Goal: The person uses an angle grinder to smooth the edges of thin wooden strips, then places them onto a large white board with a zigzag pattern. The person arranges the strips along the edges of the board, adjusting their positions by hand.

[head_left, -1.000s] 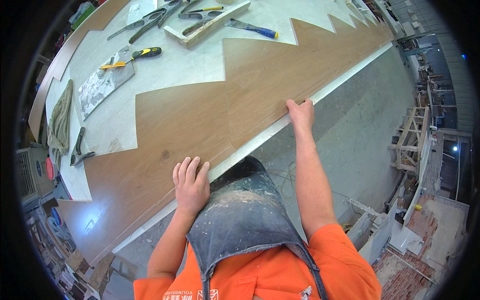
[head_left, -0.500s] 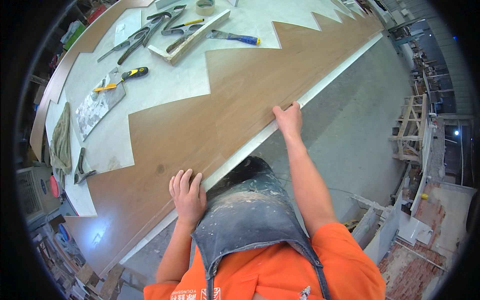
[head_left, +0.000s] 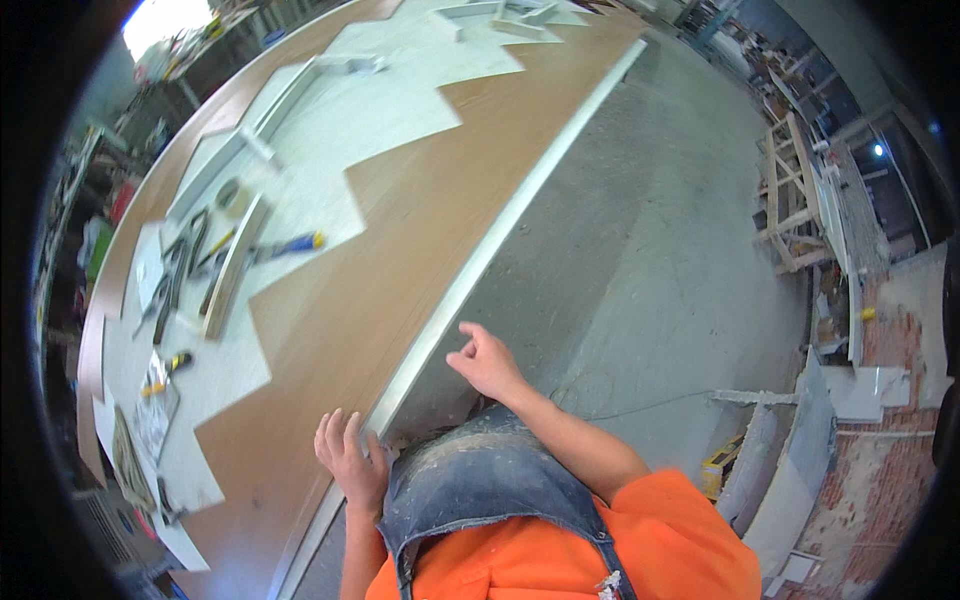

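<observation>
A long brown board [head_left: 400,260] with a stair-stepped far edge lies along the near side of the white table [head_left: 325,200]. My left hand [head_left: 352,455] is over the board's straight near edge, fingers spread and holding nothing; whether it touches is hard to tell. Off the table's white edge, above the floor, my right hand [head_left: 485,362] is empty, with thumb and forefinger apart and the other fingers curled. Further left on the table are a blue-handled putty knife [head_left: 295,244], a wooden strip [head_left: 235,268], dark spring clamps [head_left: 178,262] and a tape roll [head_left: 233,198].
Another brown stepped board [head_left: 130,270] runs along the table's far side. White angled pieces [head_left: 285,100] stand on the tabletop. A scraper [head_left: 157,412] and a cloth [head_left: 127,455] lie at the left. Grey floor [head_left: 640,240] stretches right toward a wooden rack [head_left: 790,190] and pale slabs [head_left: 790,450].
My right hand has let go of the board's edge and drawn back off it. The view has turned and shifted along the table, so the tools now appear lower and further left.
</observation>
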`<action>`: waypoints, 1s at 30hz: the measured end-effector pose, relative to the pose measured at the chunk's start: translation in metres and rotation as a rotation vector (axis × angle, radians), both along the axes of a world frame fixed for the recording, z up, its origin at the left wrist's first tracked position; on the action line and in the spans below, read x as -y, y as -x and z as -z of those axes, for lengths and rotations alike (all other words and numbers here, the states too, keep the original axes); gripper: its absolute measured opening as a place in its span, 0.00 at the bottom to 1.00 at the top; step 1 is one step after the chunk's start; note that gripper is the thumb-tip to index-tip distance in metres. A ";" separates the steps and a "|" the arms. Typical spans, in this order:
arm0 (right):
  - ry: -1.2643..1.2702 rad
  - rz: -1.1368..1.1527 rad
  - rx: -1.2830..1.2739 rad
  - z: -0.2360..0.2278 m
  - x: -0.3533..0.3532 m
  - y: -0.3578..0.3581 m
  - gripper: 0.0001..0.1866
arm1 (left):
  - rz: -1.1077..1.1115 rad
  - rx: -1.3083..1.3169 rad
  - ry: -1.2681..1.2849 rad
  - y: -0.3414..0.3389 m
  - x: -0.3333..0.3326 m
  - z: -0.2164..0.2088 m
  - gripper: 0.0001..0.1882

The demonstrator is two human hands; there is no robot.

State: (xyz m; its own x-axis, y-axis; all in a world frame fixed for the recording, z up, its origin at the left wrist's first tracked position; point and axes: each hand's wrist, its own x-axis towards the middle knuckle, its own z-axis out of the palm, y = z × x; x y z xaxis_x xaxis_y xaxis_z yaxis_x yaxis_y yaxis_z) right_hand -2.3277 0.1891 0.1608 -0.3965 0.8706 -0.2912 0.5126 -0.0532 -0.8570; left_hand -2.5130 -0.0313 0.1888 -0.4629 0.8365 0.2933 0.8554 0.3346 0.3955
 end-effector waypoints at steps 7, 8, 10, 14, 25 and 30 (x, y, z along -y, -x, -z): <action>0.159 0.214 -0.046 0.006 -0.114 -0.161 0.24 | 0.145 0.004 -0.054 -0.071 -0.184 -0.011 0.23; 0.183 0.268 -0.054 0.006 -0.128 -0.180 0.23 | 0.163 0.014 -0.049 -0.079 -0.207 -0.012 0.23; 0.231 0.341 -0.107 0.015 -0.152 -0.211 0.22 | 0.199 0.030 -0.029 -0.091 -0.249 -0.015 0.23; 0.313 0.399 -0.138 0.027 -0.201 -0.237 0.23 | 0.245 0.036 0.019 -0.102 -0.322 -0.012 0.22; 0.333 0.493 -0.046 0.019 -0.409 -0.276 0.22 | 0.363 0.134 -0.020 -0.135 -0.565 0.002 0.23; 0.303 0.573 -0.105 0.001 -0.516 -0.295 0.20 | 0.439 0.123 0.010 -0.155 -0.662 -0.006 0.23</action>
State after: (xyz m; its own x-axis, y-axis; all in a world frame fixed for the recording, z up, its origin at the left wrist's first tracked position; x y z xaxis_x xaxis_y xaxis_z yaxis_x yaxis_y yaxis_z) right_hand -2.0330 0.7052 0.1595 0.0656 0.8381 -0.5416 0.2456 -0.5396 -0.8053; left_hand -2.3578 0.6305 0.1947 -0.0947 0.9638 0.2492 0.8637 -0.0449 0.5020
